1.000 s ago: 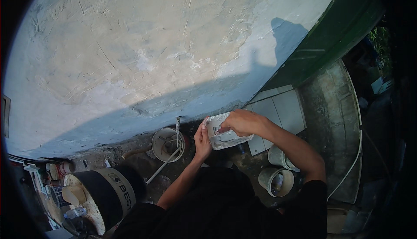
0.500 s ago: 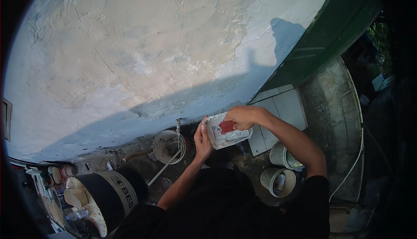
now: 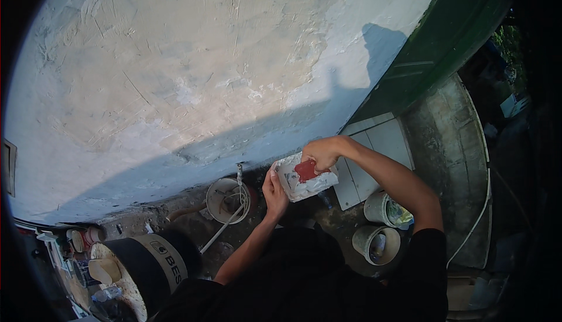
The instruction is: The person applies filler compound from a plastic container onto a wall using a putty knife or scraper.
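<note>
My left hand (image 3: 274,191) grips the left side of a white rectangular tub (image 3: 310,192) smeared with white filler paste. Over the tub, my right hand (image 3: 322,151) is closed on a red putty scraper (image 3: 305,170). The scraper's flat blade rests inside the tub against the paste. Both hands are at chest height in front of a patched wall (image 3: 193,82), which shows scratches and smoothed white areas. My left fingers' far ends are partly hidden by the tub's side.
A bucket with a hose (image 3: 223,200) stands at the wall's foot. Two buckets (image 3: 375,245) sit to the right, near white tiles (image 3: 374,152) and a green door (image 3: 413,73). A black drum (image 3: 146,269) with cluttered items is at lower left.
My right hand has shifted slightly left with the scraper inside the tub, its wrist a little more raised. My left hand still holds the tub, and the view has tilted slightly.
</note>
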The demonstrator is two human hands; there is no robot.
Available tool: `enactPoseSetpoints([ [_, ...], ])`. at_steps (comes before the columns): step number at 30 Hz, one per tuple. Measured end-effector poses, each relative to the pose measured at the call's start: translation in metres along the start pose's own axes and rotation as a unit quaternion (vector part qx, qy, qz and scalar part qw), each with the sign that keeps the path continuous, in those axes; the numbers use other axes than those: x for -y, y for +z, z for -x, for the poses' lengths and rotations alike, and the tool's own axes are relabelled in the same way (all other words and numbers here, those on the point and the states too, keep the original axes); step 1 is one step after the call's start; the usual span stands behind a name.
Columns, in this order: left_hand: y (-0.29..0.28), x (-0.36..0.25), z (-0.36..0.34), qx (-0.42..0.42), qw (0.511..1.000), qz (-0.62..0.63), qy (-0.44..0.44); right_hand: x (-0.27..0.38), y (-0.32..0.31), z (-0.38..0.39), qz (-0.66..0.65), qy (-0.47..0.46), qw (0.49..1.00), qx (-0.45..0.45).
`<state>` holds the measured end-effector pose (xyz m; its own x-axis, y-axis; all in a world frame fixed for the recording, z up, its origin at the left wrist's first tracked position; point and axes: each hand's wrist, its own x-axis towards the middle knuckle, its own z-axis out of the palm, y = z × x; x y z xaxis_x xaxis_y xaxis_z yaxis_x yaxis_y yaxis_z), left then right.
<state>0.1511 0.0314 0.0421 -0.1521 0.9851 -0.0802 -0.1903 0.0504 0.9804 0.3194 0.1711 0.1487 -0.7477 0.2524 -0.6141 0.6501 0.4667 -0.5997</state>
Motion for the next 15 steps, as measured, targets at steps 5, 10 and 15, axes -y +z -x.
enactPoseSetpoints([
  [5,0.009,0.011,0.001,-0.019,1.0,-0.014,0.013,-0.009,-0.004,-0.013,-0.087,0.007,0.994,0.066],
  [10,0.016,0.013,0.002,-0.028,1.0,0.002,-0.006,-0.007,-0.012,-0.024,-0.086,0.039,0.99,0.107],
  [15,0.019,0.01,0.003,-0.039,0.999,0.01,0.008,-0.009,-0.018,-0.027,-0.13,0.083,0.979,0.135],
])
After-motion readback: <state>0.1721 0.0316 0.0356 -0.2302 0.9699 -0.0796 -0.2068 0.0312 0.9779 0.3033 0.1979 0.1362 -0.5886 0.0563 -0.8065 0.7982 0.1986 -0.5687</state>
